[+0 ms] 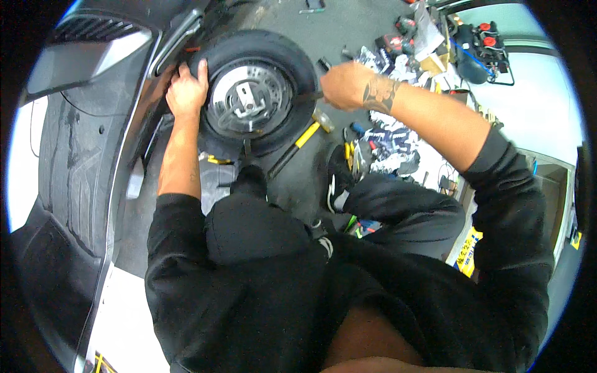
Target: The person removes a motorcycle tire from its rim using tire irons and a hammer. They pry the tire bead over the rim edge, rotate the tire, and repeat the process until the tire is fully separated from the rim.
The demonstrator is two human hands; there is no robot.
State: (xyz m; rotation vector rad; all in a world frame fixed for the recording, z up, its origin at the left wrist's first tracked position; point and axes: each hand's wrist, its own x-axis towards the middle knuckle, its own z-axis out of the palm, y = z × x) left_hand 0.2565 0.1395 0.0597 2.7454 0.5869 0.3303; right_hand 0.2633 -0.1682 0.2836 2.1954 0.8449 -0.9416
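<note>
The wheel [249,102] was on the floor in front of the person, beside the car [74,155], its silver face turned up toward the head; being round, it showed no clear long axis. The right hand [339,87] was closed around a dark flat bar [308,97], which ran nearly level from right to left, its tip pointing inward at the right side of the rim. The left hand [188,92] lay against the tyre's left side, thumb spread apart from the fingers; whether it gripped, I could not tell.

The car crowded the wheel's left. Just beyond the tyre's lower right, a hammer [298,142] lay slantwise, its head toward the upper right and its yellow and black handle running down to the lower left. One dark shoe [250,180] stood close to the wheel's near edge, another [339,180] farther right. Scattered tools and packaging [398,140] covered the floor to the right, and a compressor [476,56] stood well apart at the upper right.
</note>
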